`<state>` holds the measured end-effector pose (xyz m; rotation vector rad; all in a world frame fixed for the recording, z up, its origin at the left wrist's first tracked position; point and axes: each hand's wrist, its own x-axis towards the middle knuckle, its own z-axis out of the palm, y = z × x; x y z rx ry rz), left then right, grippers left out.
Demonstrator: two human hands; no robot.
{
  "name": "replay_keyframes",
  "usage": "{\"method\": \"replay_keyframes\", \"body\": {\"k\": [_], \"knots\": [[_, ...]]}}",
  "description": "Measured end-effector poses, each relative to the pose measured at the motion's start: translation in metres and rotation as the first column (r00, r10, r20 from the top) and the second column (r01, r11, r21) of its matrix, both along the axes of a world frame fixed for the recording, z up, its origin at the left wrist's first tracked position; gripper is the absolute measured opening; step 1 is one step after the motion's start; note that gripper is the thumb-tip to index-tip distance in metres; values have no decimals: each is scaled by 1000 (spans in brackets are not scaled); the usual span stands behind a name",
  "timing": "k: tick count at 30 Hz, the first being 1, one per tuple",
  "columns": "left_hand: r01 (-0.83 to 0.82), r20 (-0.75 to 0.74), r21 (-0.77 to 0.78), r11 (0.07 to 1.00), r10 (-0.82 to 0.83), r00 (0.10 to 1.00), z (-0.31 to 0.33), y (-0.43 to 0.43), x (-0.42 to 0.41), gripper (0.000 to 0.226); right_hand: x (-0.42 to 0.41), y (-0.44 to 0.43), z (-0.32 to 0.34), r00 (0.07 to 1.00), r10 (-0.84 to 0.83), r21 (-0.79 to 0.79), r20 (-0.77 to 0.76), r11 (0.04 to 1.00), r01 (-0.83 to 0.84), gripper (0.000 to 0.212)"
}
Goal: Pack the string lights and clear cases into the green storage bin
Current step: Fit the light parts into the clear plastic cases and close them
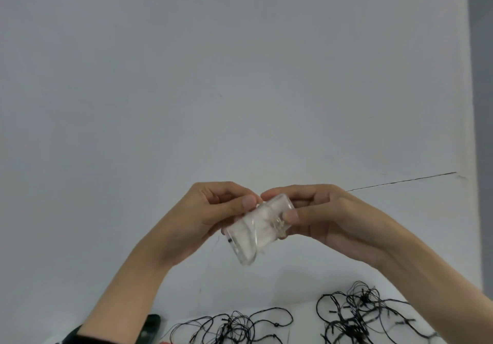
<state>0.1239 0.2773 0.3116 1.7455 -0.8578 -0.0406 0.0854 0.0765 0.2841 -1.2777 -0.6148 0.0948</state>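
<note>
A clear plastic case (253, 231) is held up in the air in front of a pale wall, tilted, with thin wire coiled inside it. My left hand (210, 215) grips its upper left side with thumb and curled fingers. My right hand (325, 215) pinches its upper right end, thumb on the front face. A fine wire hangs down from the case toward the table. Two tangles of black string lights lie on the white table below, one (234, 327) in the middle and one (357, 314) to the right. The green storage bin is out of view.
A dark object (153, 322) sits at the table's bottom edge beside my left forearm. A pale wall (240, 76) fills the upper view, with a grey strip at the far right.
</note>
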Motion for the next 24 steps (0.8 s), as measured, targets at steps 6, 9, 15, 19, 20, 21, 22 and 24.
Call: {"method": "replay_keyframes", "body": {"k": [6, 9, 15, 19, 20, 21, 22, 24], "knots": [[-145, -316, -372, 917, 22, 948, -23, -19, -2, 26, 6, 20, -12, 992, 33, 325, -125, 946, 10, 26], [-247, -406, -394, 885, 74, 911, -27, -22, -1, 24, 11, 26, -15, 981, -53, 394, -186, 911, 124, 38], [-287, -397, -234, 929, 178, 900, -39, -21, -9, 17, 18, 30, -15, 949, -269, 417, -162, 853, 313, 30], [-282, -273, -79, 956, 251, 929, -43, -21, -21, 19, 19, 34, -15, 858, -509, 322, -76, 802, 504, 25], [-296, -191, -18, 955, 287, 939, -45, -20, -20, 21, 19, 34, -14, 817, -576, 280, -38, 778, 562, 25], [-340, -63, 55, 939, 343, 937, -45, -20, -21, 22, 19, 33, -13, 776, -630, 241, 4, 754, 611, 25], [-417, 122, 130, 899, 403, 907, -48, -18, -19, 22, 20, 33, -13, 741, -670, 207, 47, 732, 649, 25], [-634, 579, 215, 743, 426, 695, -46, -13, -21, 19, 21, 32, -14, 689, -714, 147, 123, 700, 699, 25]]}}
